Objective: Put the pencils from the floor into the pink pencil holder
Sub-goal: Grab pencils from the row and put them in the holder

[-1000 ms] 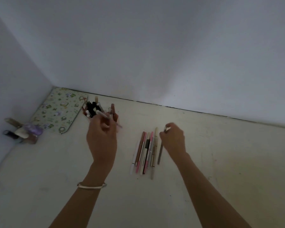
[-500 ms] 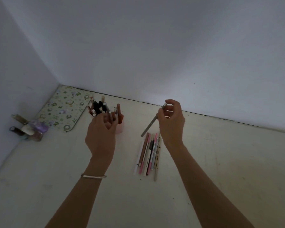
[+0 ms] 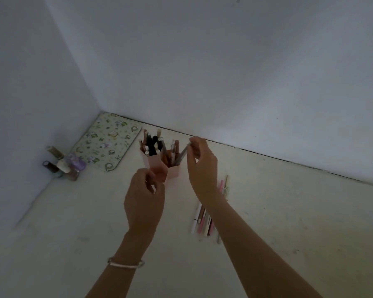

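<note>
The pink pencil holder [image 3: 159, 171] stands on the floor near the corner, with several pens and pencils sticking up from its compartments. My right hand [image 3: 200, 164] pinches the top end of a grey pencil [image 3: 180, 155], whose lower end is inside the holder's right compartment. My left hand [image 3: 144, 198] hovers just in front of the holder, fingers curled loosely, holding nothing that I can see. A row of several pencils [image 3: 205, 220] lies on the floor to the right, partly hidden by my right forearm.
A green patterned pouch [image 3: 107, 143] lies flat in the corner behind the holder. Several small bottles [image 3: 67, 166] stand against the left wall. Walls close off the left and far sides. Pale floor stretches to the right and front.
My right hand carried the grey pencil left from above the row to the holder and lowered its tip in. My left hand let go of its pencil and drew back toward me.
</note>
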`<control>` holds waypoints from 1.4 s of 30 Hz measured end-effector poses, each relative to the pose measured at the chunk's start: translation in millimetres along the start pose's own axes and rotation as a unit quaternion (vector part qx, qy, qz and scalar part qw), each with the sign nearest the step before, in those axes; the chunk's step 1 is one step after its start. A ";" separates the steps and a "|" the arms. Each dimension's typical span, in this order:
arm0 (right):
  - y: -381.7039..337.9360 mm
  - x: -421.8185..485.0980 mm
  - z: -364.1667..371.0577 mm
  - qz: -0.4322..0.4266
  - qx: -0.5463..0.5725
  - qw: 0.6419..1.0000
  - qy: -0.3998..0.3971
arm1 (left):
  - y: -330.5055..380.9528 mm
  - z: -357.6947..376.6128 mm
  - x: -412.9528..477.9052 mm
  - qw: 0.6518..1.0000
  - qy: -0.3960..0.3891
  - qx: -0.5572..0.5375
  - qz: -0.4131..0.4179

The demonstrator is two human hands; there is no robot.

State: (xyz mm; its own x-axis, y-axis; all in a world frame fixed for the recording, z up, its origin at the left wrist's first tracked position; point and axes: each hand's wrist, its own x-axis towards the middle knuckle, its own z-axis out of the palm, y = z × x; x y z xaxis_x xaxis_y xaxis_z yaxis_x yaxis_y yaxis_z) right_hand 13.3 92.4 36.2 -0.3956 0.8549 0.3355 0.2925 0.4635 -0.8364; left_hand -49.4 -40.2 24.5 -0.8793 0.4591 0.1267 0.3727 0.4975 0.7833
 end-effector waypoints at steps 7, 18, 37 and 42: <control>9.0 2.0 -30.6 0.051 0.021 0.995 0.083 | 13.7 43.8 -18.0 0.972 -0.209 0.101 0.029; 60.7 -20.3 -116.2 0.143 -0.025 0.976 0.164 | 30.8 107.2 -42.5 0.900 -0.319 0.296 0.020; 81.0 -50.1 -74.7 0.329 -0.291 0.883 -0.164 | 79.4 15.7 10.8 0.990 -0.098 -0.090 0.051; 72.6 -51.9 -59.9 0.340 -0.310 0.873 -0.163 | 67.5 6.1 13.3 0.992 -0.036 -0.114 0.025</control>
State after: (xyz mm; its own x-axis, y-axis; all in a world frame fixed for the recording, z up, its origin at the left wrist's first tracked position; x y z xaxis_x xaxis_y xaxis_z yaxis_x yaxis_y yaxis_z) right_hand 107.2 95.6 -16.0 -0.1456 0.9165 -0.3726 0.9307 -0.0009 -0.3659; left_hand -34.1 4.0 75.3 -0.8348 0.5344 0.1322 0.3316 0.2965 0.8956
